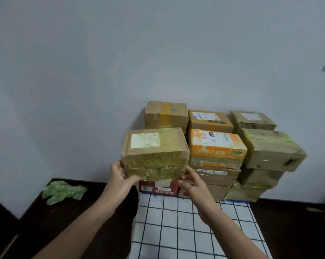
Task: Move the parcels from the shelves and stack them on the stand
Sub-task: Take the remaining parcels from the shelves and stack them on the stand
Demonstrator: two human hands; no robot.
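1. Two hands grip a taped brown parcel (154, 148), the left hand (123, 174) and right hand (190, 181) curled round its near lower corners
2. It sits on or just above a red box (158, 186), left of the stacked parcels (216, 146) on the checked-cloth stand (186, 227)
3. Placing looks to be the step in hand; the next move calls for squaring it, then letting go

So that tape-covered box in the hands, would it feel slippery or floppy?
Probably stiff: the box shows square edges though the left hand and right hand grip only its lower corners. Its glossy tape looks somewhat slippery. The fingertip grip suggests modest weight.
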